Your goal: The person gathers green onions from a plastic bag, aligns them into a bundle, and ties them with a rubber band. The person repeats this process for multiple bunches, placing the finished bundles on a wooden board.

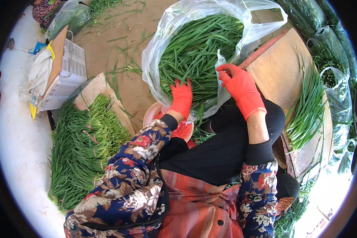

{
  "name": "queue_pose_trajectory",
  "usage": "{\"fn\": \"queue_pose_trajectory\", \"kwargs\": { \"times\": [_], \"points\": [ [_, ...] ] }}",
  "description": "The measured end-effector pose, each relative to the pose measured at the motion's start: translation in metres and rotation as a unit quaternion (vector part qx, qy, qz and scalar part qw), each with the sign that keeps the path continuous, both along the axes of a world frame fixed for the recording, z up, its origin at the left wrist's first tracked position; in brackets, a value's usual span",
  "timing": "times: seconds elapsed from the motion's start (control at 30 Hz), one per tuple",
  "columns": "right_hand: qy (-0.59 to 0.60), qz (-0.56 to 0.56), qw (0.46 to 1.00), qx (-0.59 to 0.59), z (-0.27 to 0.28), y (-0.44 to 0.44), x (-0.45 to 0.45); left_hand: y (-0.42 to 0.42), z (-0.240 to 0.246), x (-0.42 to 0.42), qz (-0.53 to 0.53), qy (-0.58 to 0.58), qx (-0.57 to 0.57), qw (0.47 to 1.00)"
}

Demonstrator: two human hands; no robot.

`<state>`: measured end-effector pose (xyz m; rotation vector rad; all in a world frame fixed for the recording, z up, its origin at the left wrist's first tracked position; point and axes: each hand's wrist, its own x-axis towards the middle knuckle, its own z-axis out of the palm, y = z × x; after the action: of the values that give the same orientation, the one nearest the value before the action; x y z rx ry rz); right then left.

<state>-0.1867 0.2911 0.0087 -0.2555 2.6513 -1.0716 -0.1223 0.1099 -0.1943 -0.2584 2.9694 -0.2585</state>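
Note:
A large clear plastic bag [151, 61] stands before me with its mouth wide, full of loose green garlic chives [196, 44]. My left hand [182, 96], in an orange-red rubber glove, reaches inside the near left of the bag. Its fingers are spread on the chives, the tips partly among the leaves. My right hand [239, 86], gloved alike, is at the bag's right rim, its curled fingers pinching a fold of plastic. Below my left wrist, a round bowl [151, 114] holds reddish strips, perhaps ties; my forearm hides part of it.
Tied chive bundles [89, 151] are stacked at left beside a white plastic crate [73, 59]. On my right, loose chives [308, 110] lie on a tan board [276, 68]. Filled plastic bags [330, 53] line the far right. Stray leaves litter the brown floor [107, 44].

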Motion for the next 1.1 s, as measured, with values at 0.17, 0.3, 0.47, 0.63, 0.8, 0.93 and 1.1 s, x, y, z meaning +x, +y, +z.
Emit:
{"fn": "queue_pose_trajectory", "kwargs": {
  "times": [0.17, 0.3, 0.47, 0.63, 0.8, 0.93, 1.1],
  "points": [
    [0.015, 0.009, 0.999, 0.027, 0.0, -0.003, 0.003, -0.001, 0.011, -0.001, -0.063, 0.06, -0.017, 0.996],
    [0.009, 0.019, 0.999, 0.048, 0.001, 0.005, 0.005, -0.02, 0.039, -0.001, -0.149, 0.084, 0.05, 0.984],
    [-0.009, 0.041, 0.999, 0.014, -0.001, 0.013, 0.006, -0.076, 0.102, -0.069, -0.047, 0.077, 0.262, 0.961],
    [-0.014, 0.037, 0.999, 0.026, 0.0, 0.008, 0.003, -0.116, 0.13, -0.102, 0.02, 0.076, 0.319, 0.944],
    [-0.024, 0.048, 0.998, 0.039, 0.004, 0.005, 0.004, -0.102, 0.101, -0.076, -0.043, 0.111, 0.341, 0.933],
    [-0.032, 0.048, 0.998, 0.021, 0.002, 0.007, 0.005, -0.089, 0.101, -0.055, -0.099, 0.103, 0.343, 0.928],
    [-0.03, 0.043, 0.998, 0.018, -0.001, 0.009, 0.004, -0.077, 0.122, -0.02, -0.168, 0.17, 0.296, 0.925]
  ]
}}
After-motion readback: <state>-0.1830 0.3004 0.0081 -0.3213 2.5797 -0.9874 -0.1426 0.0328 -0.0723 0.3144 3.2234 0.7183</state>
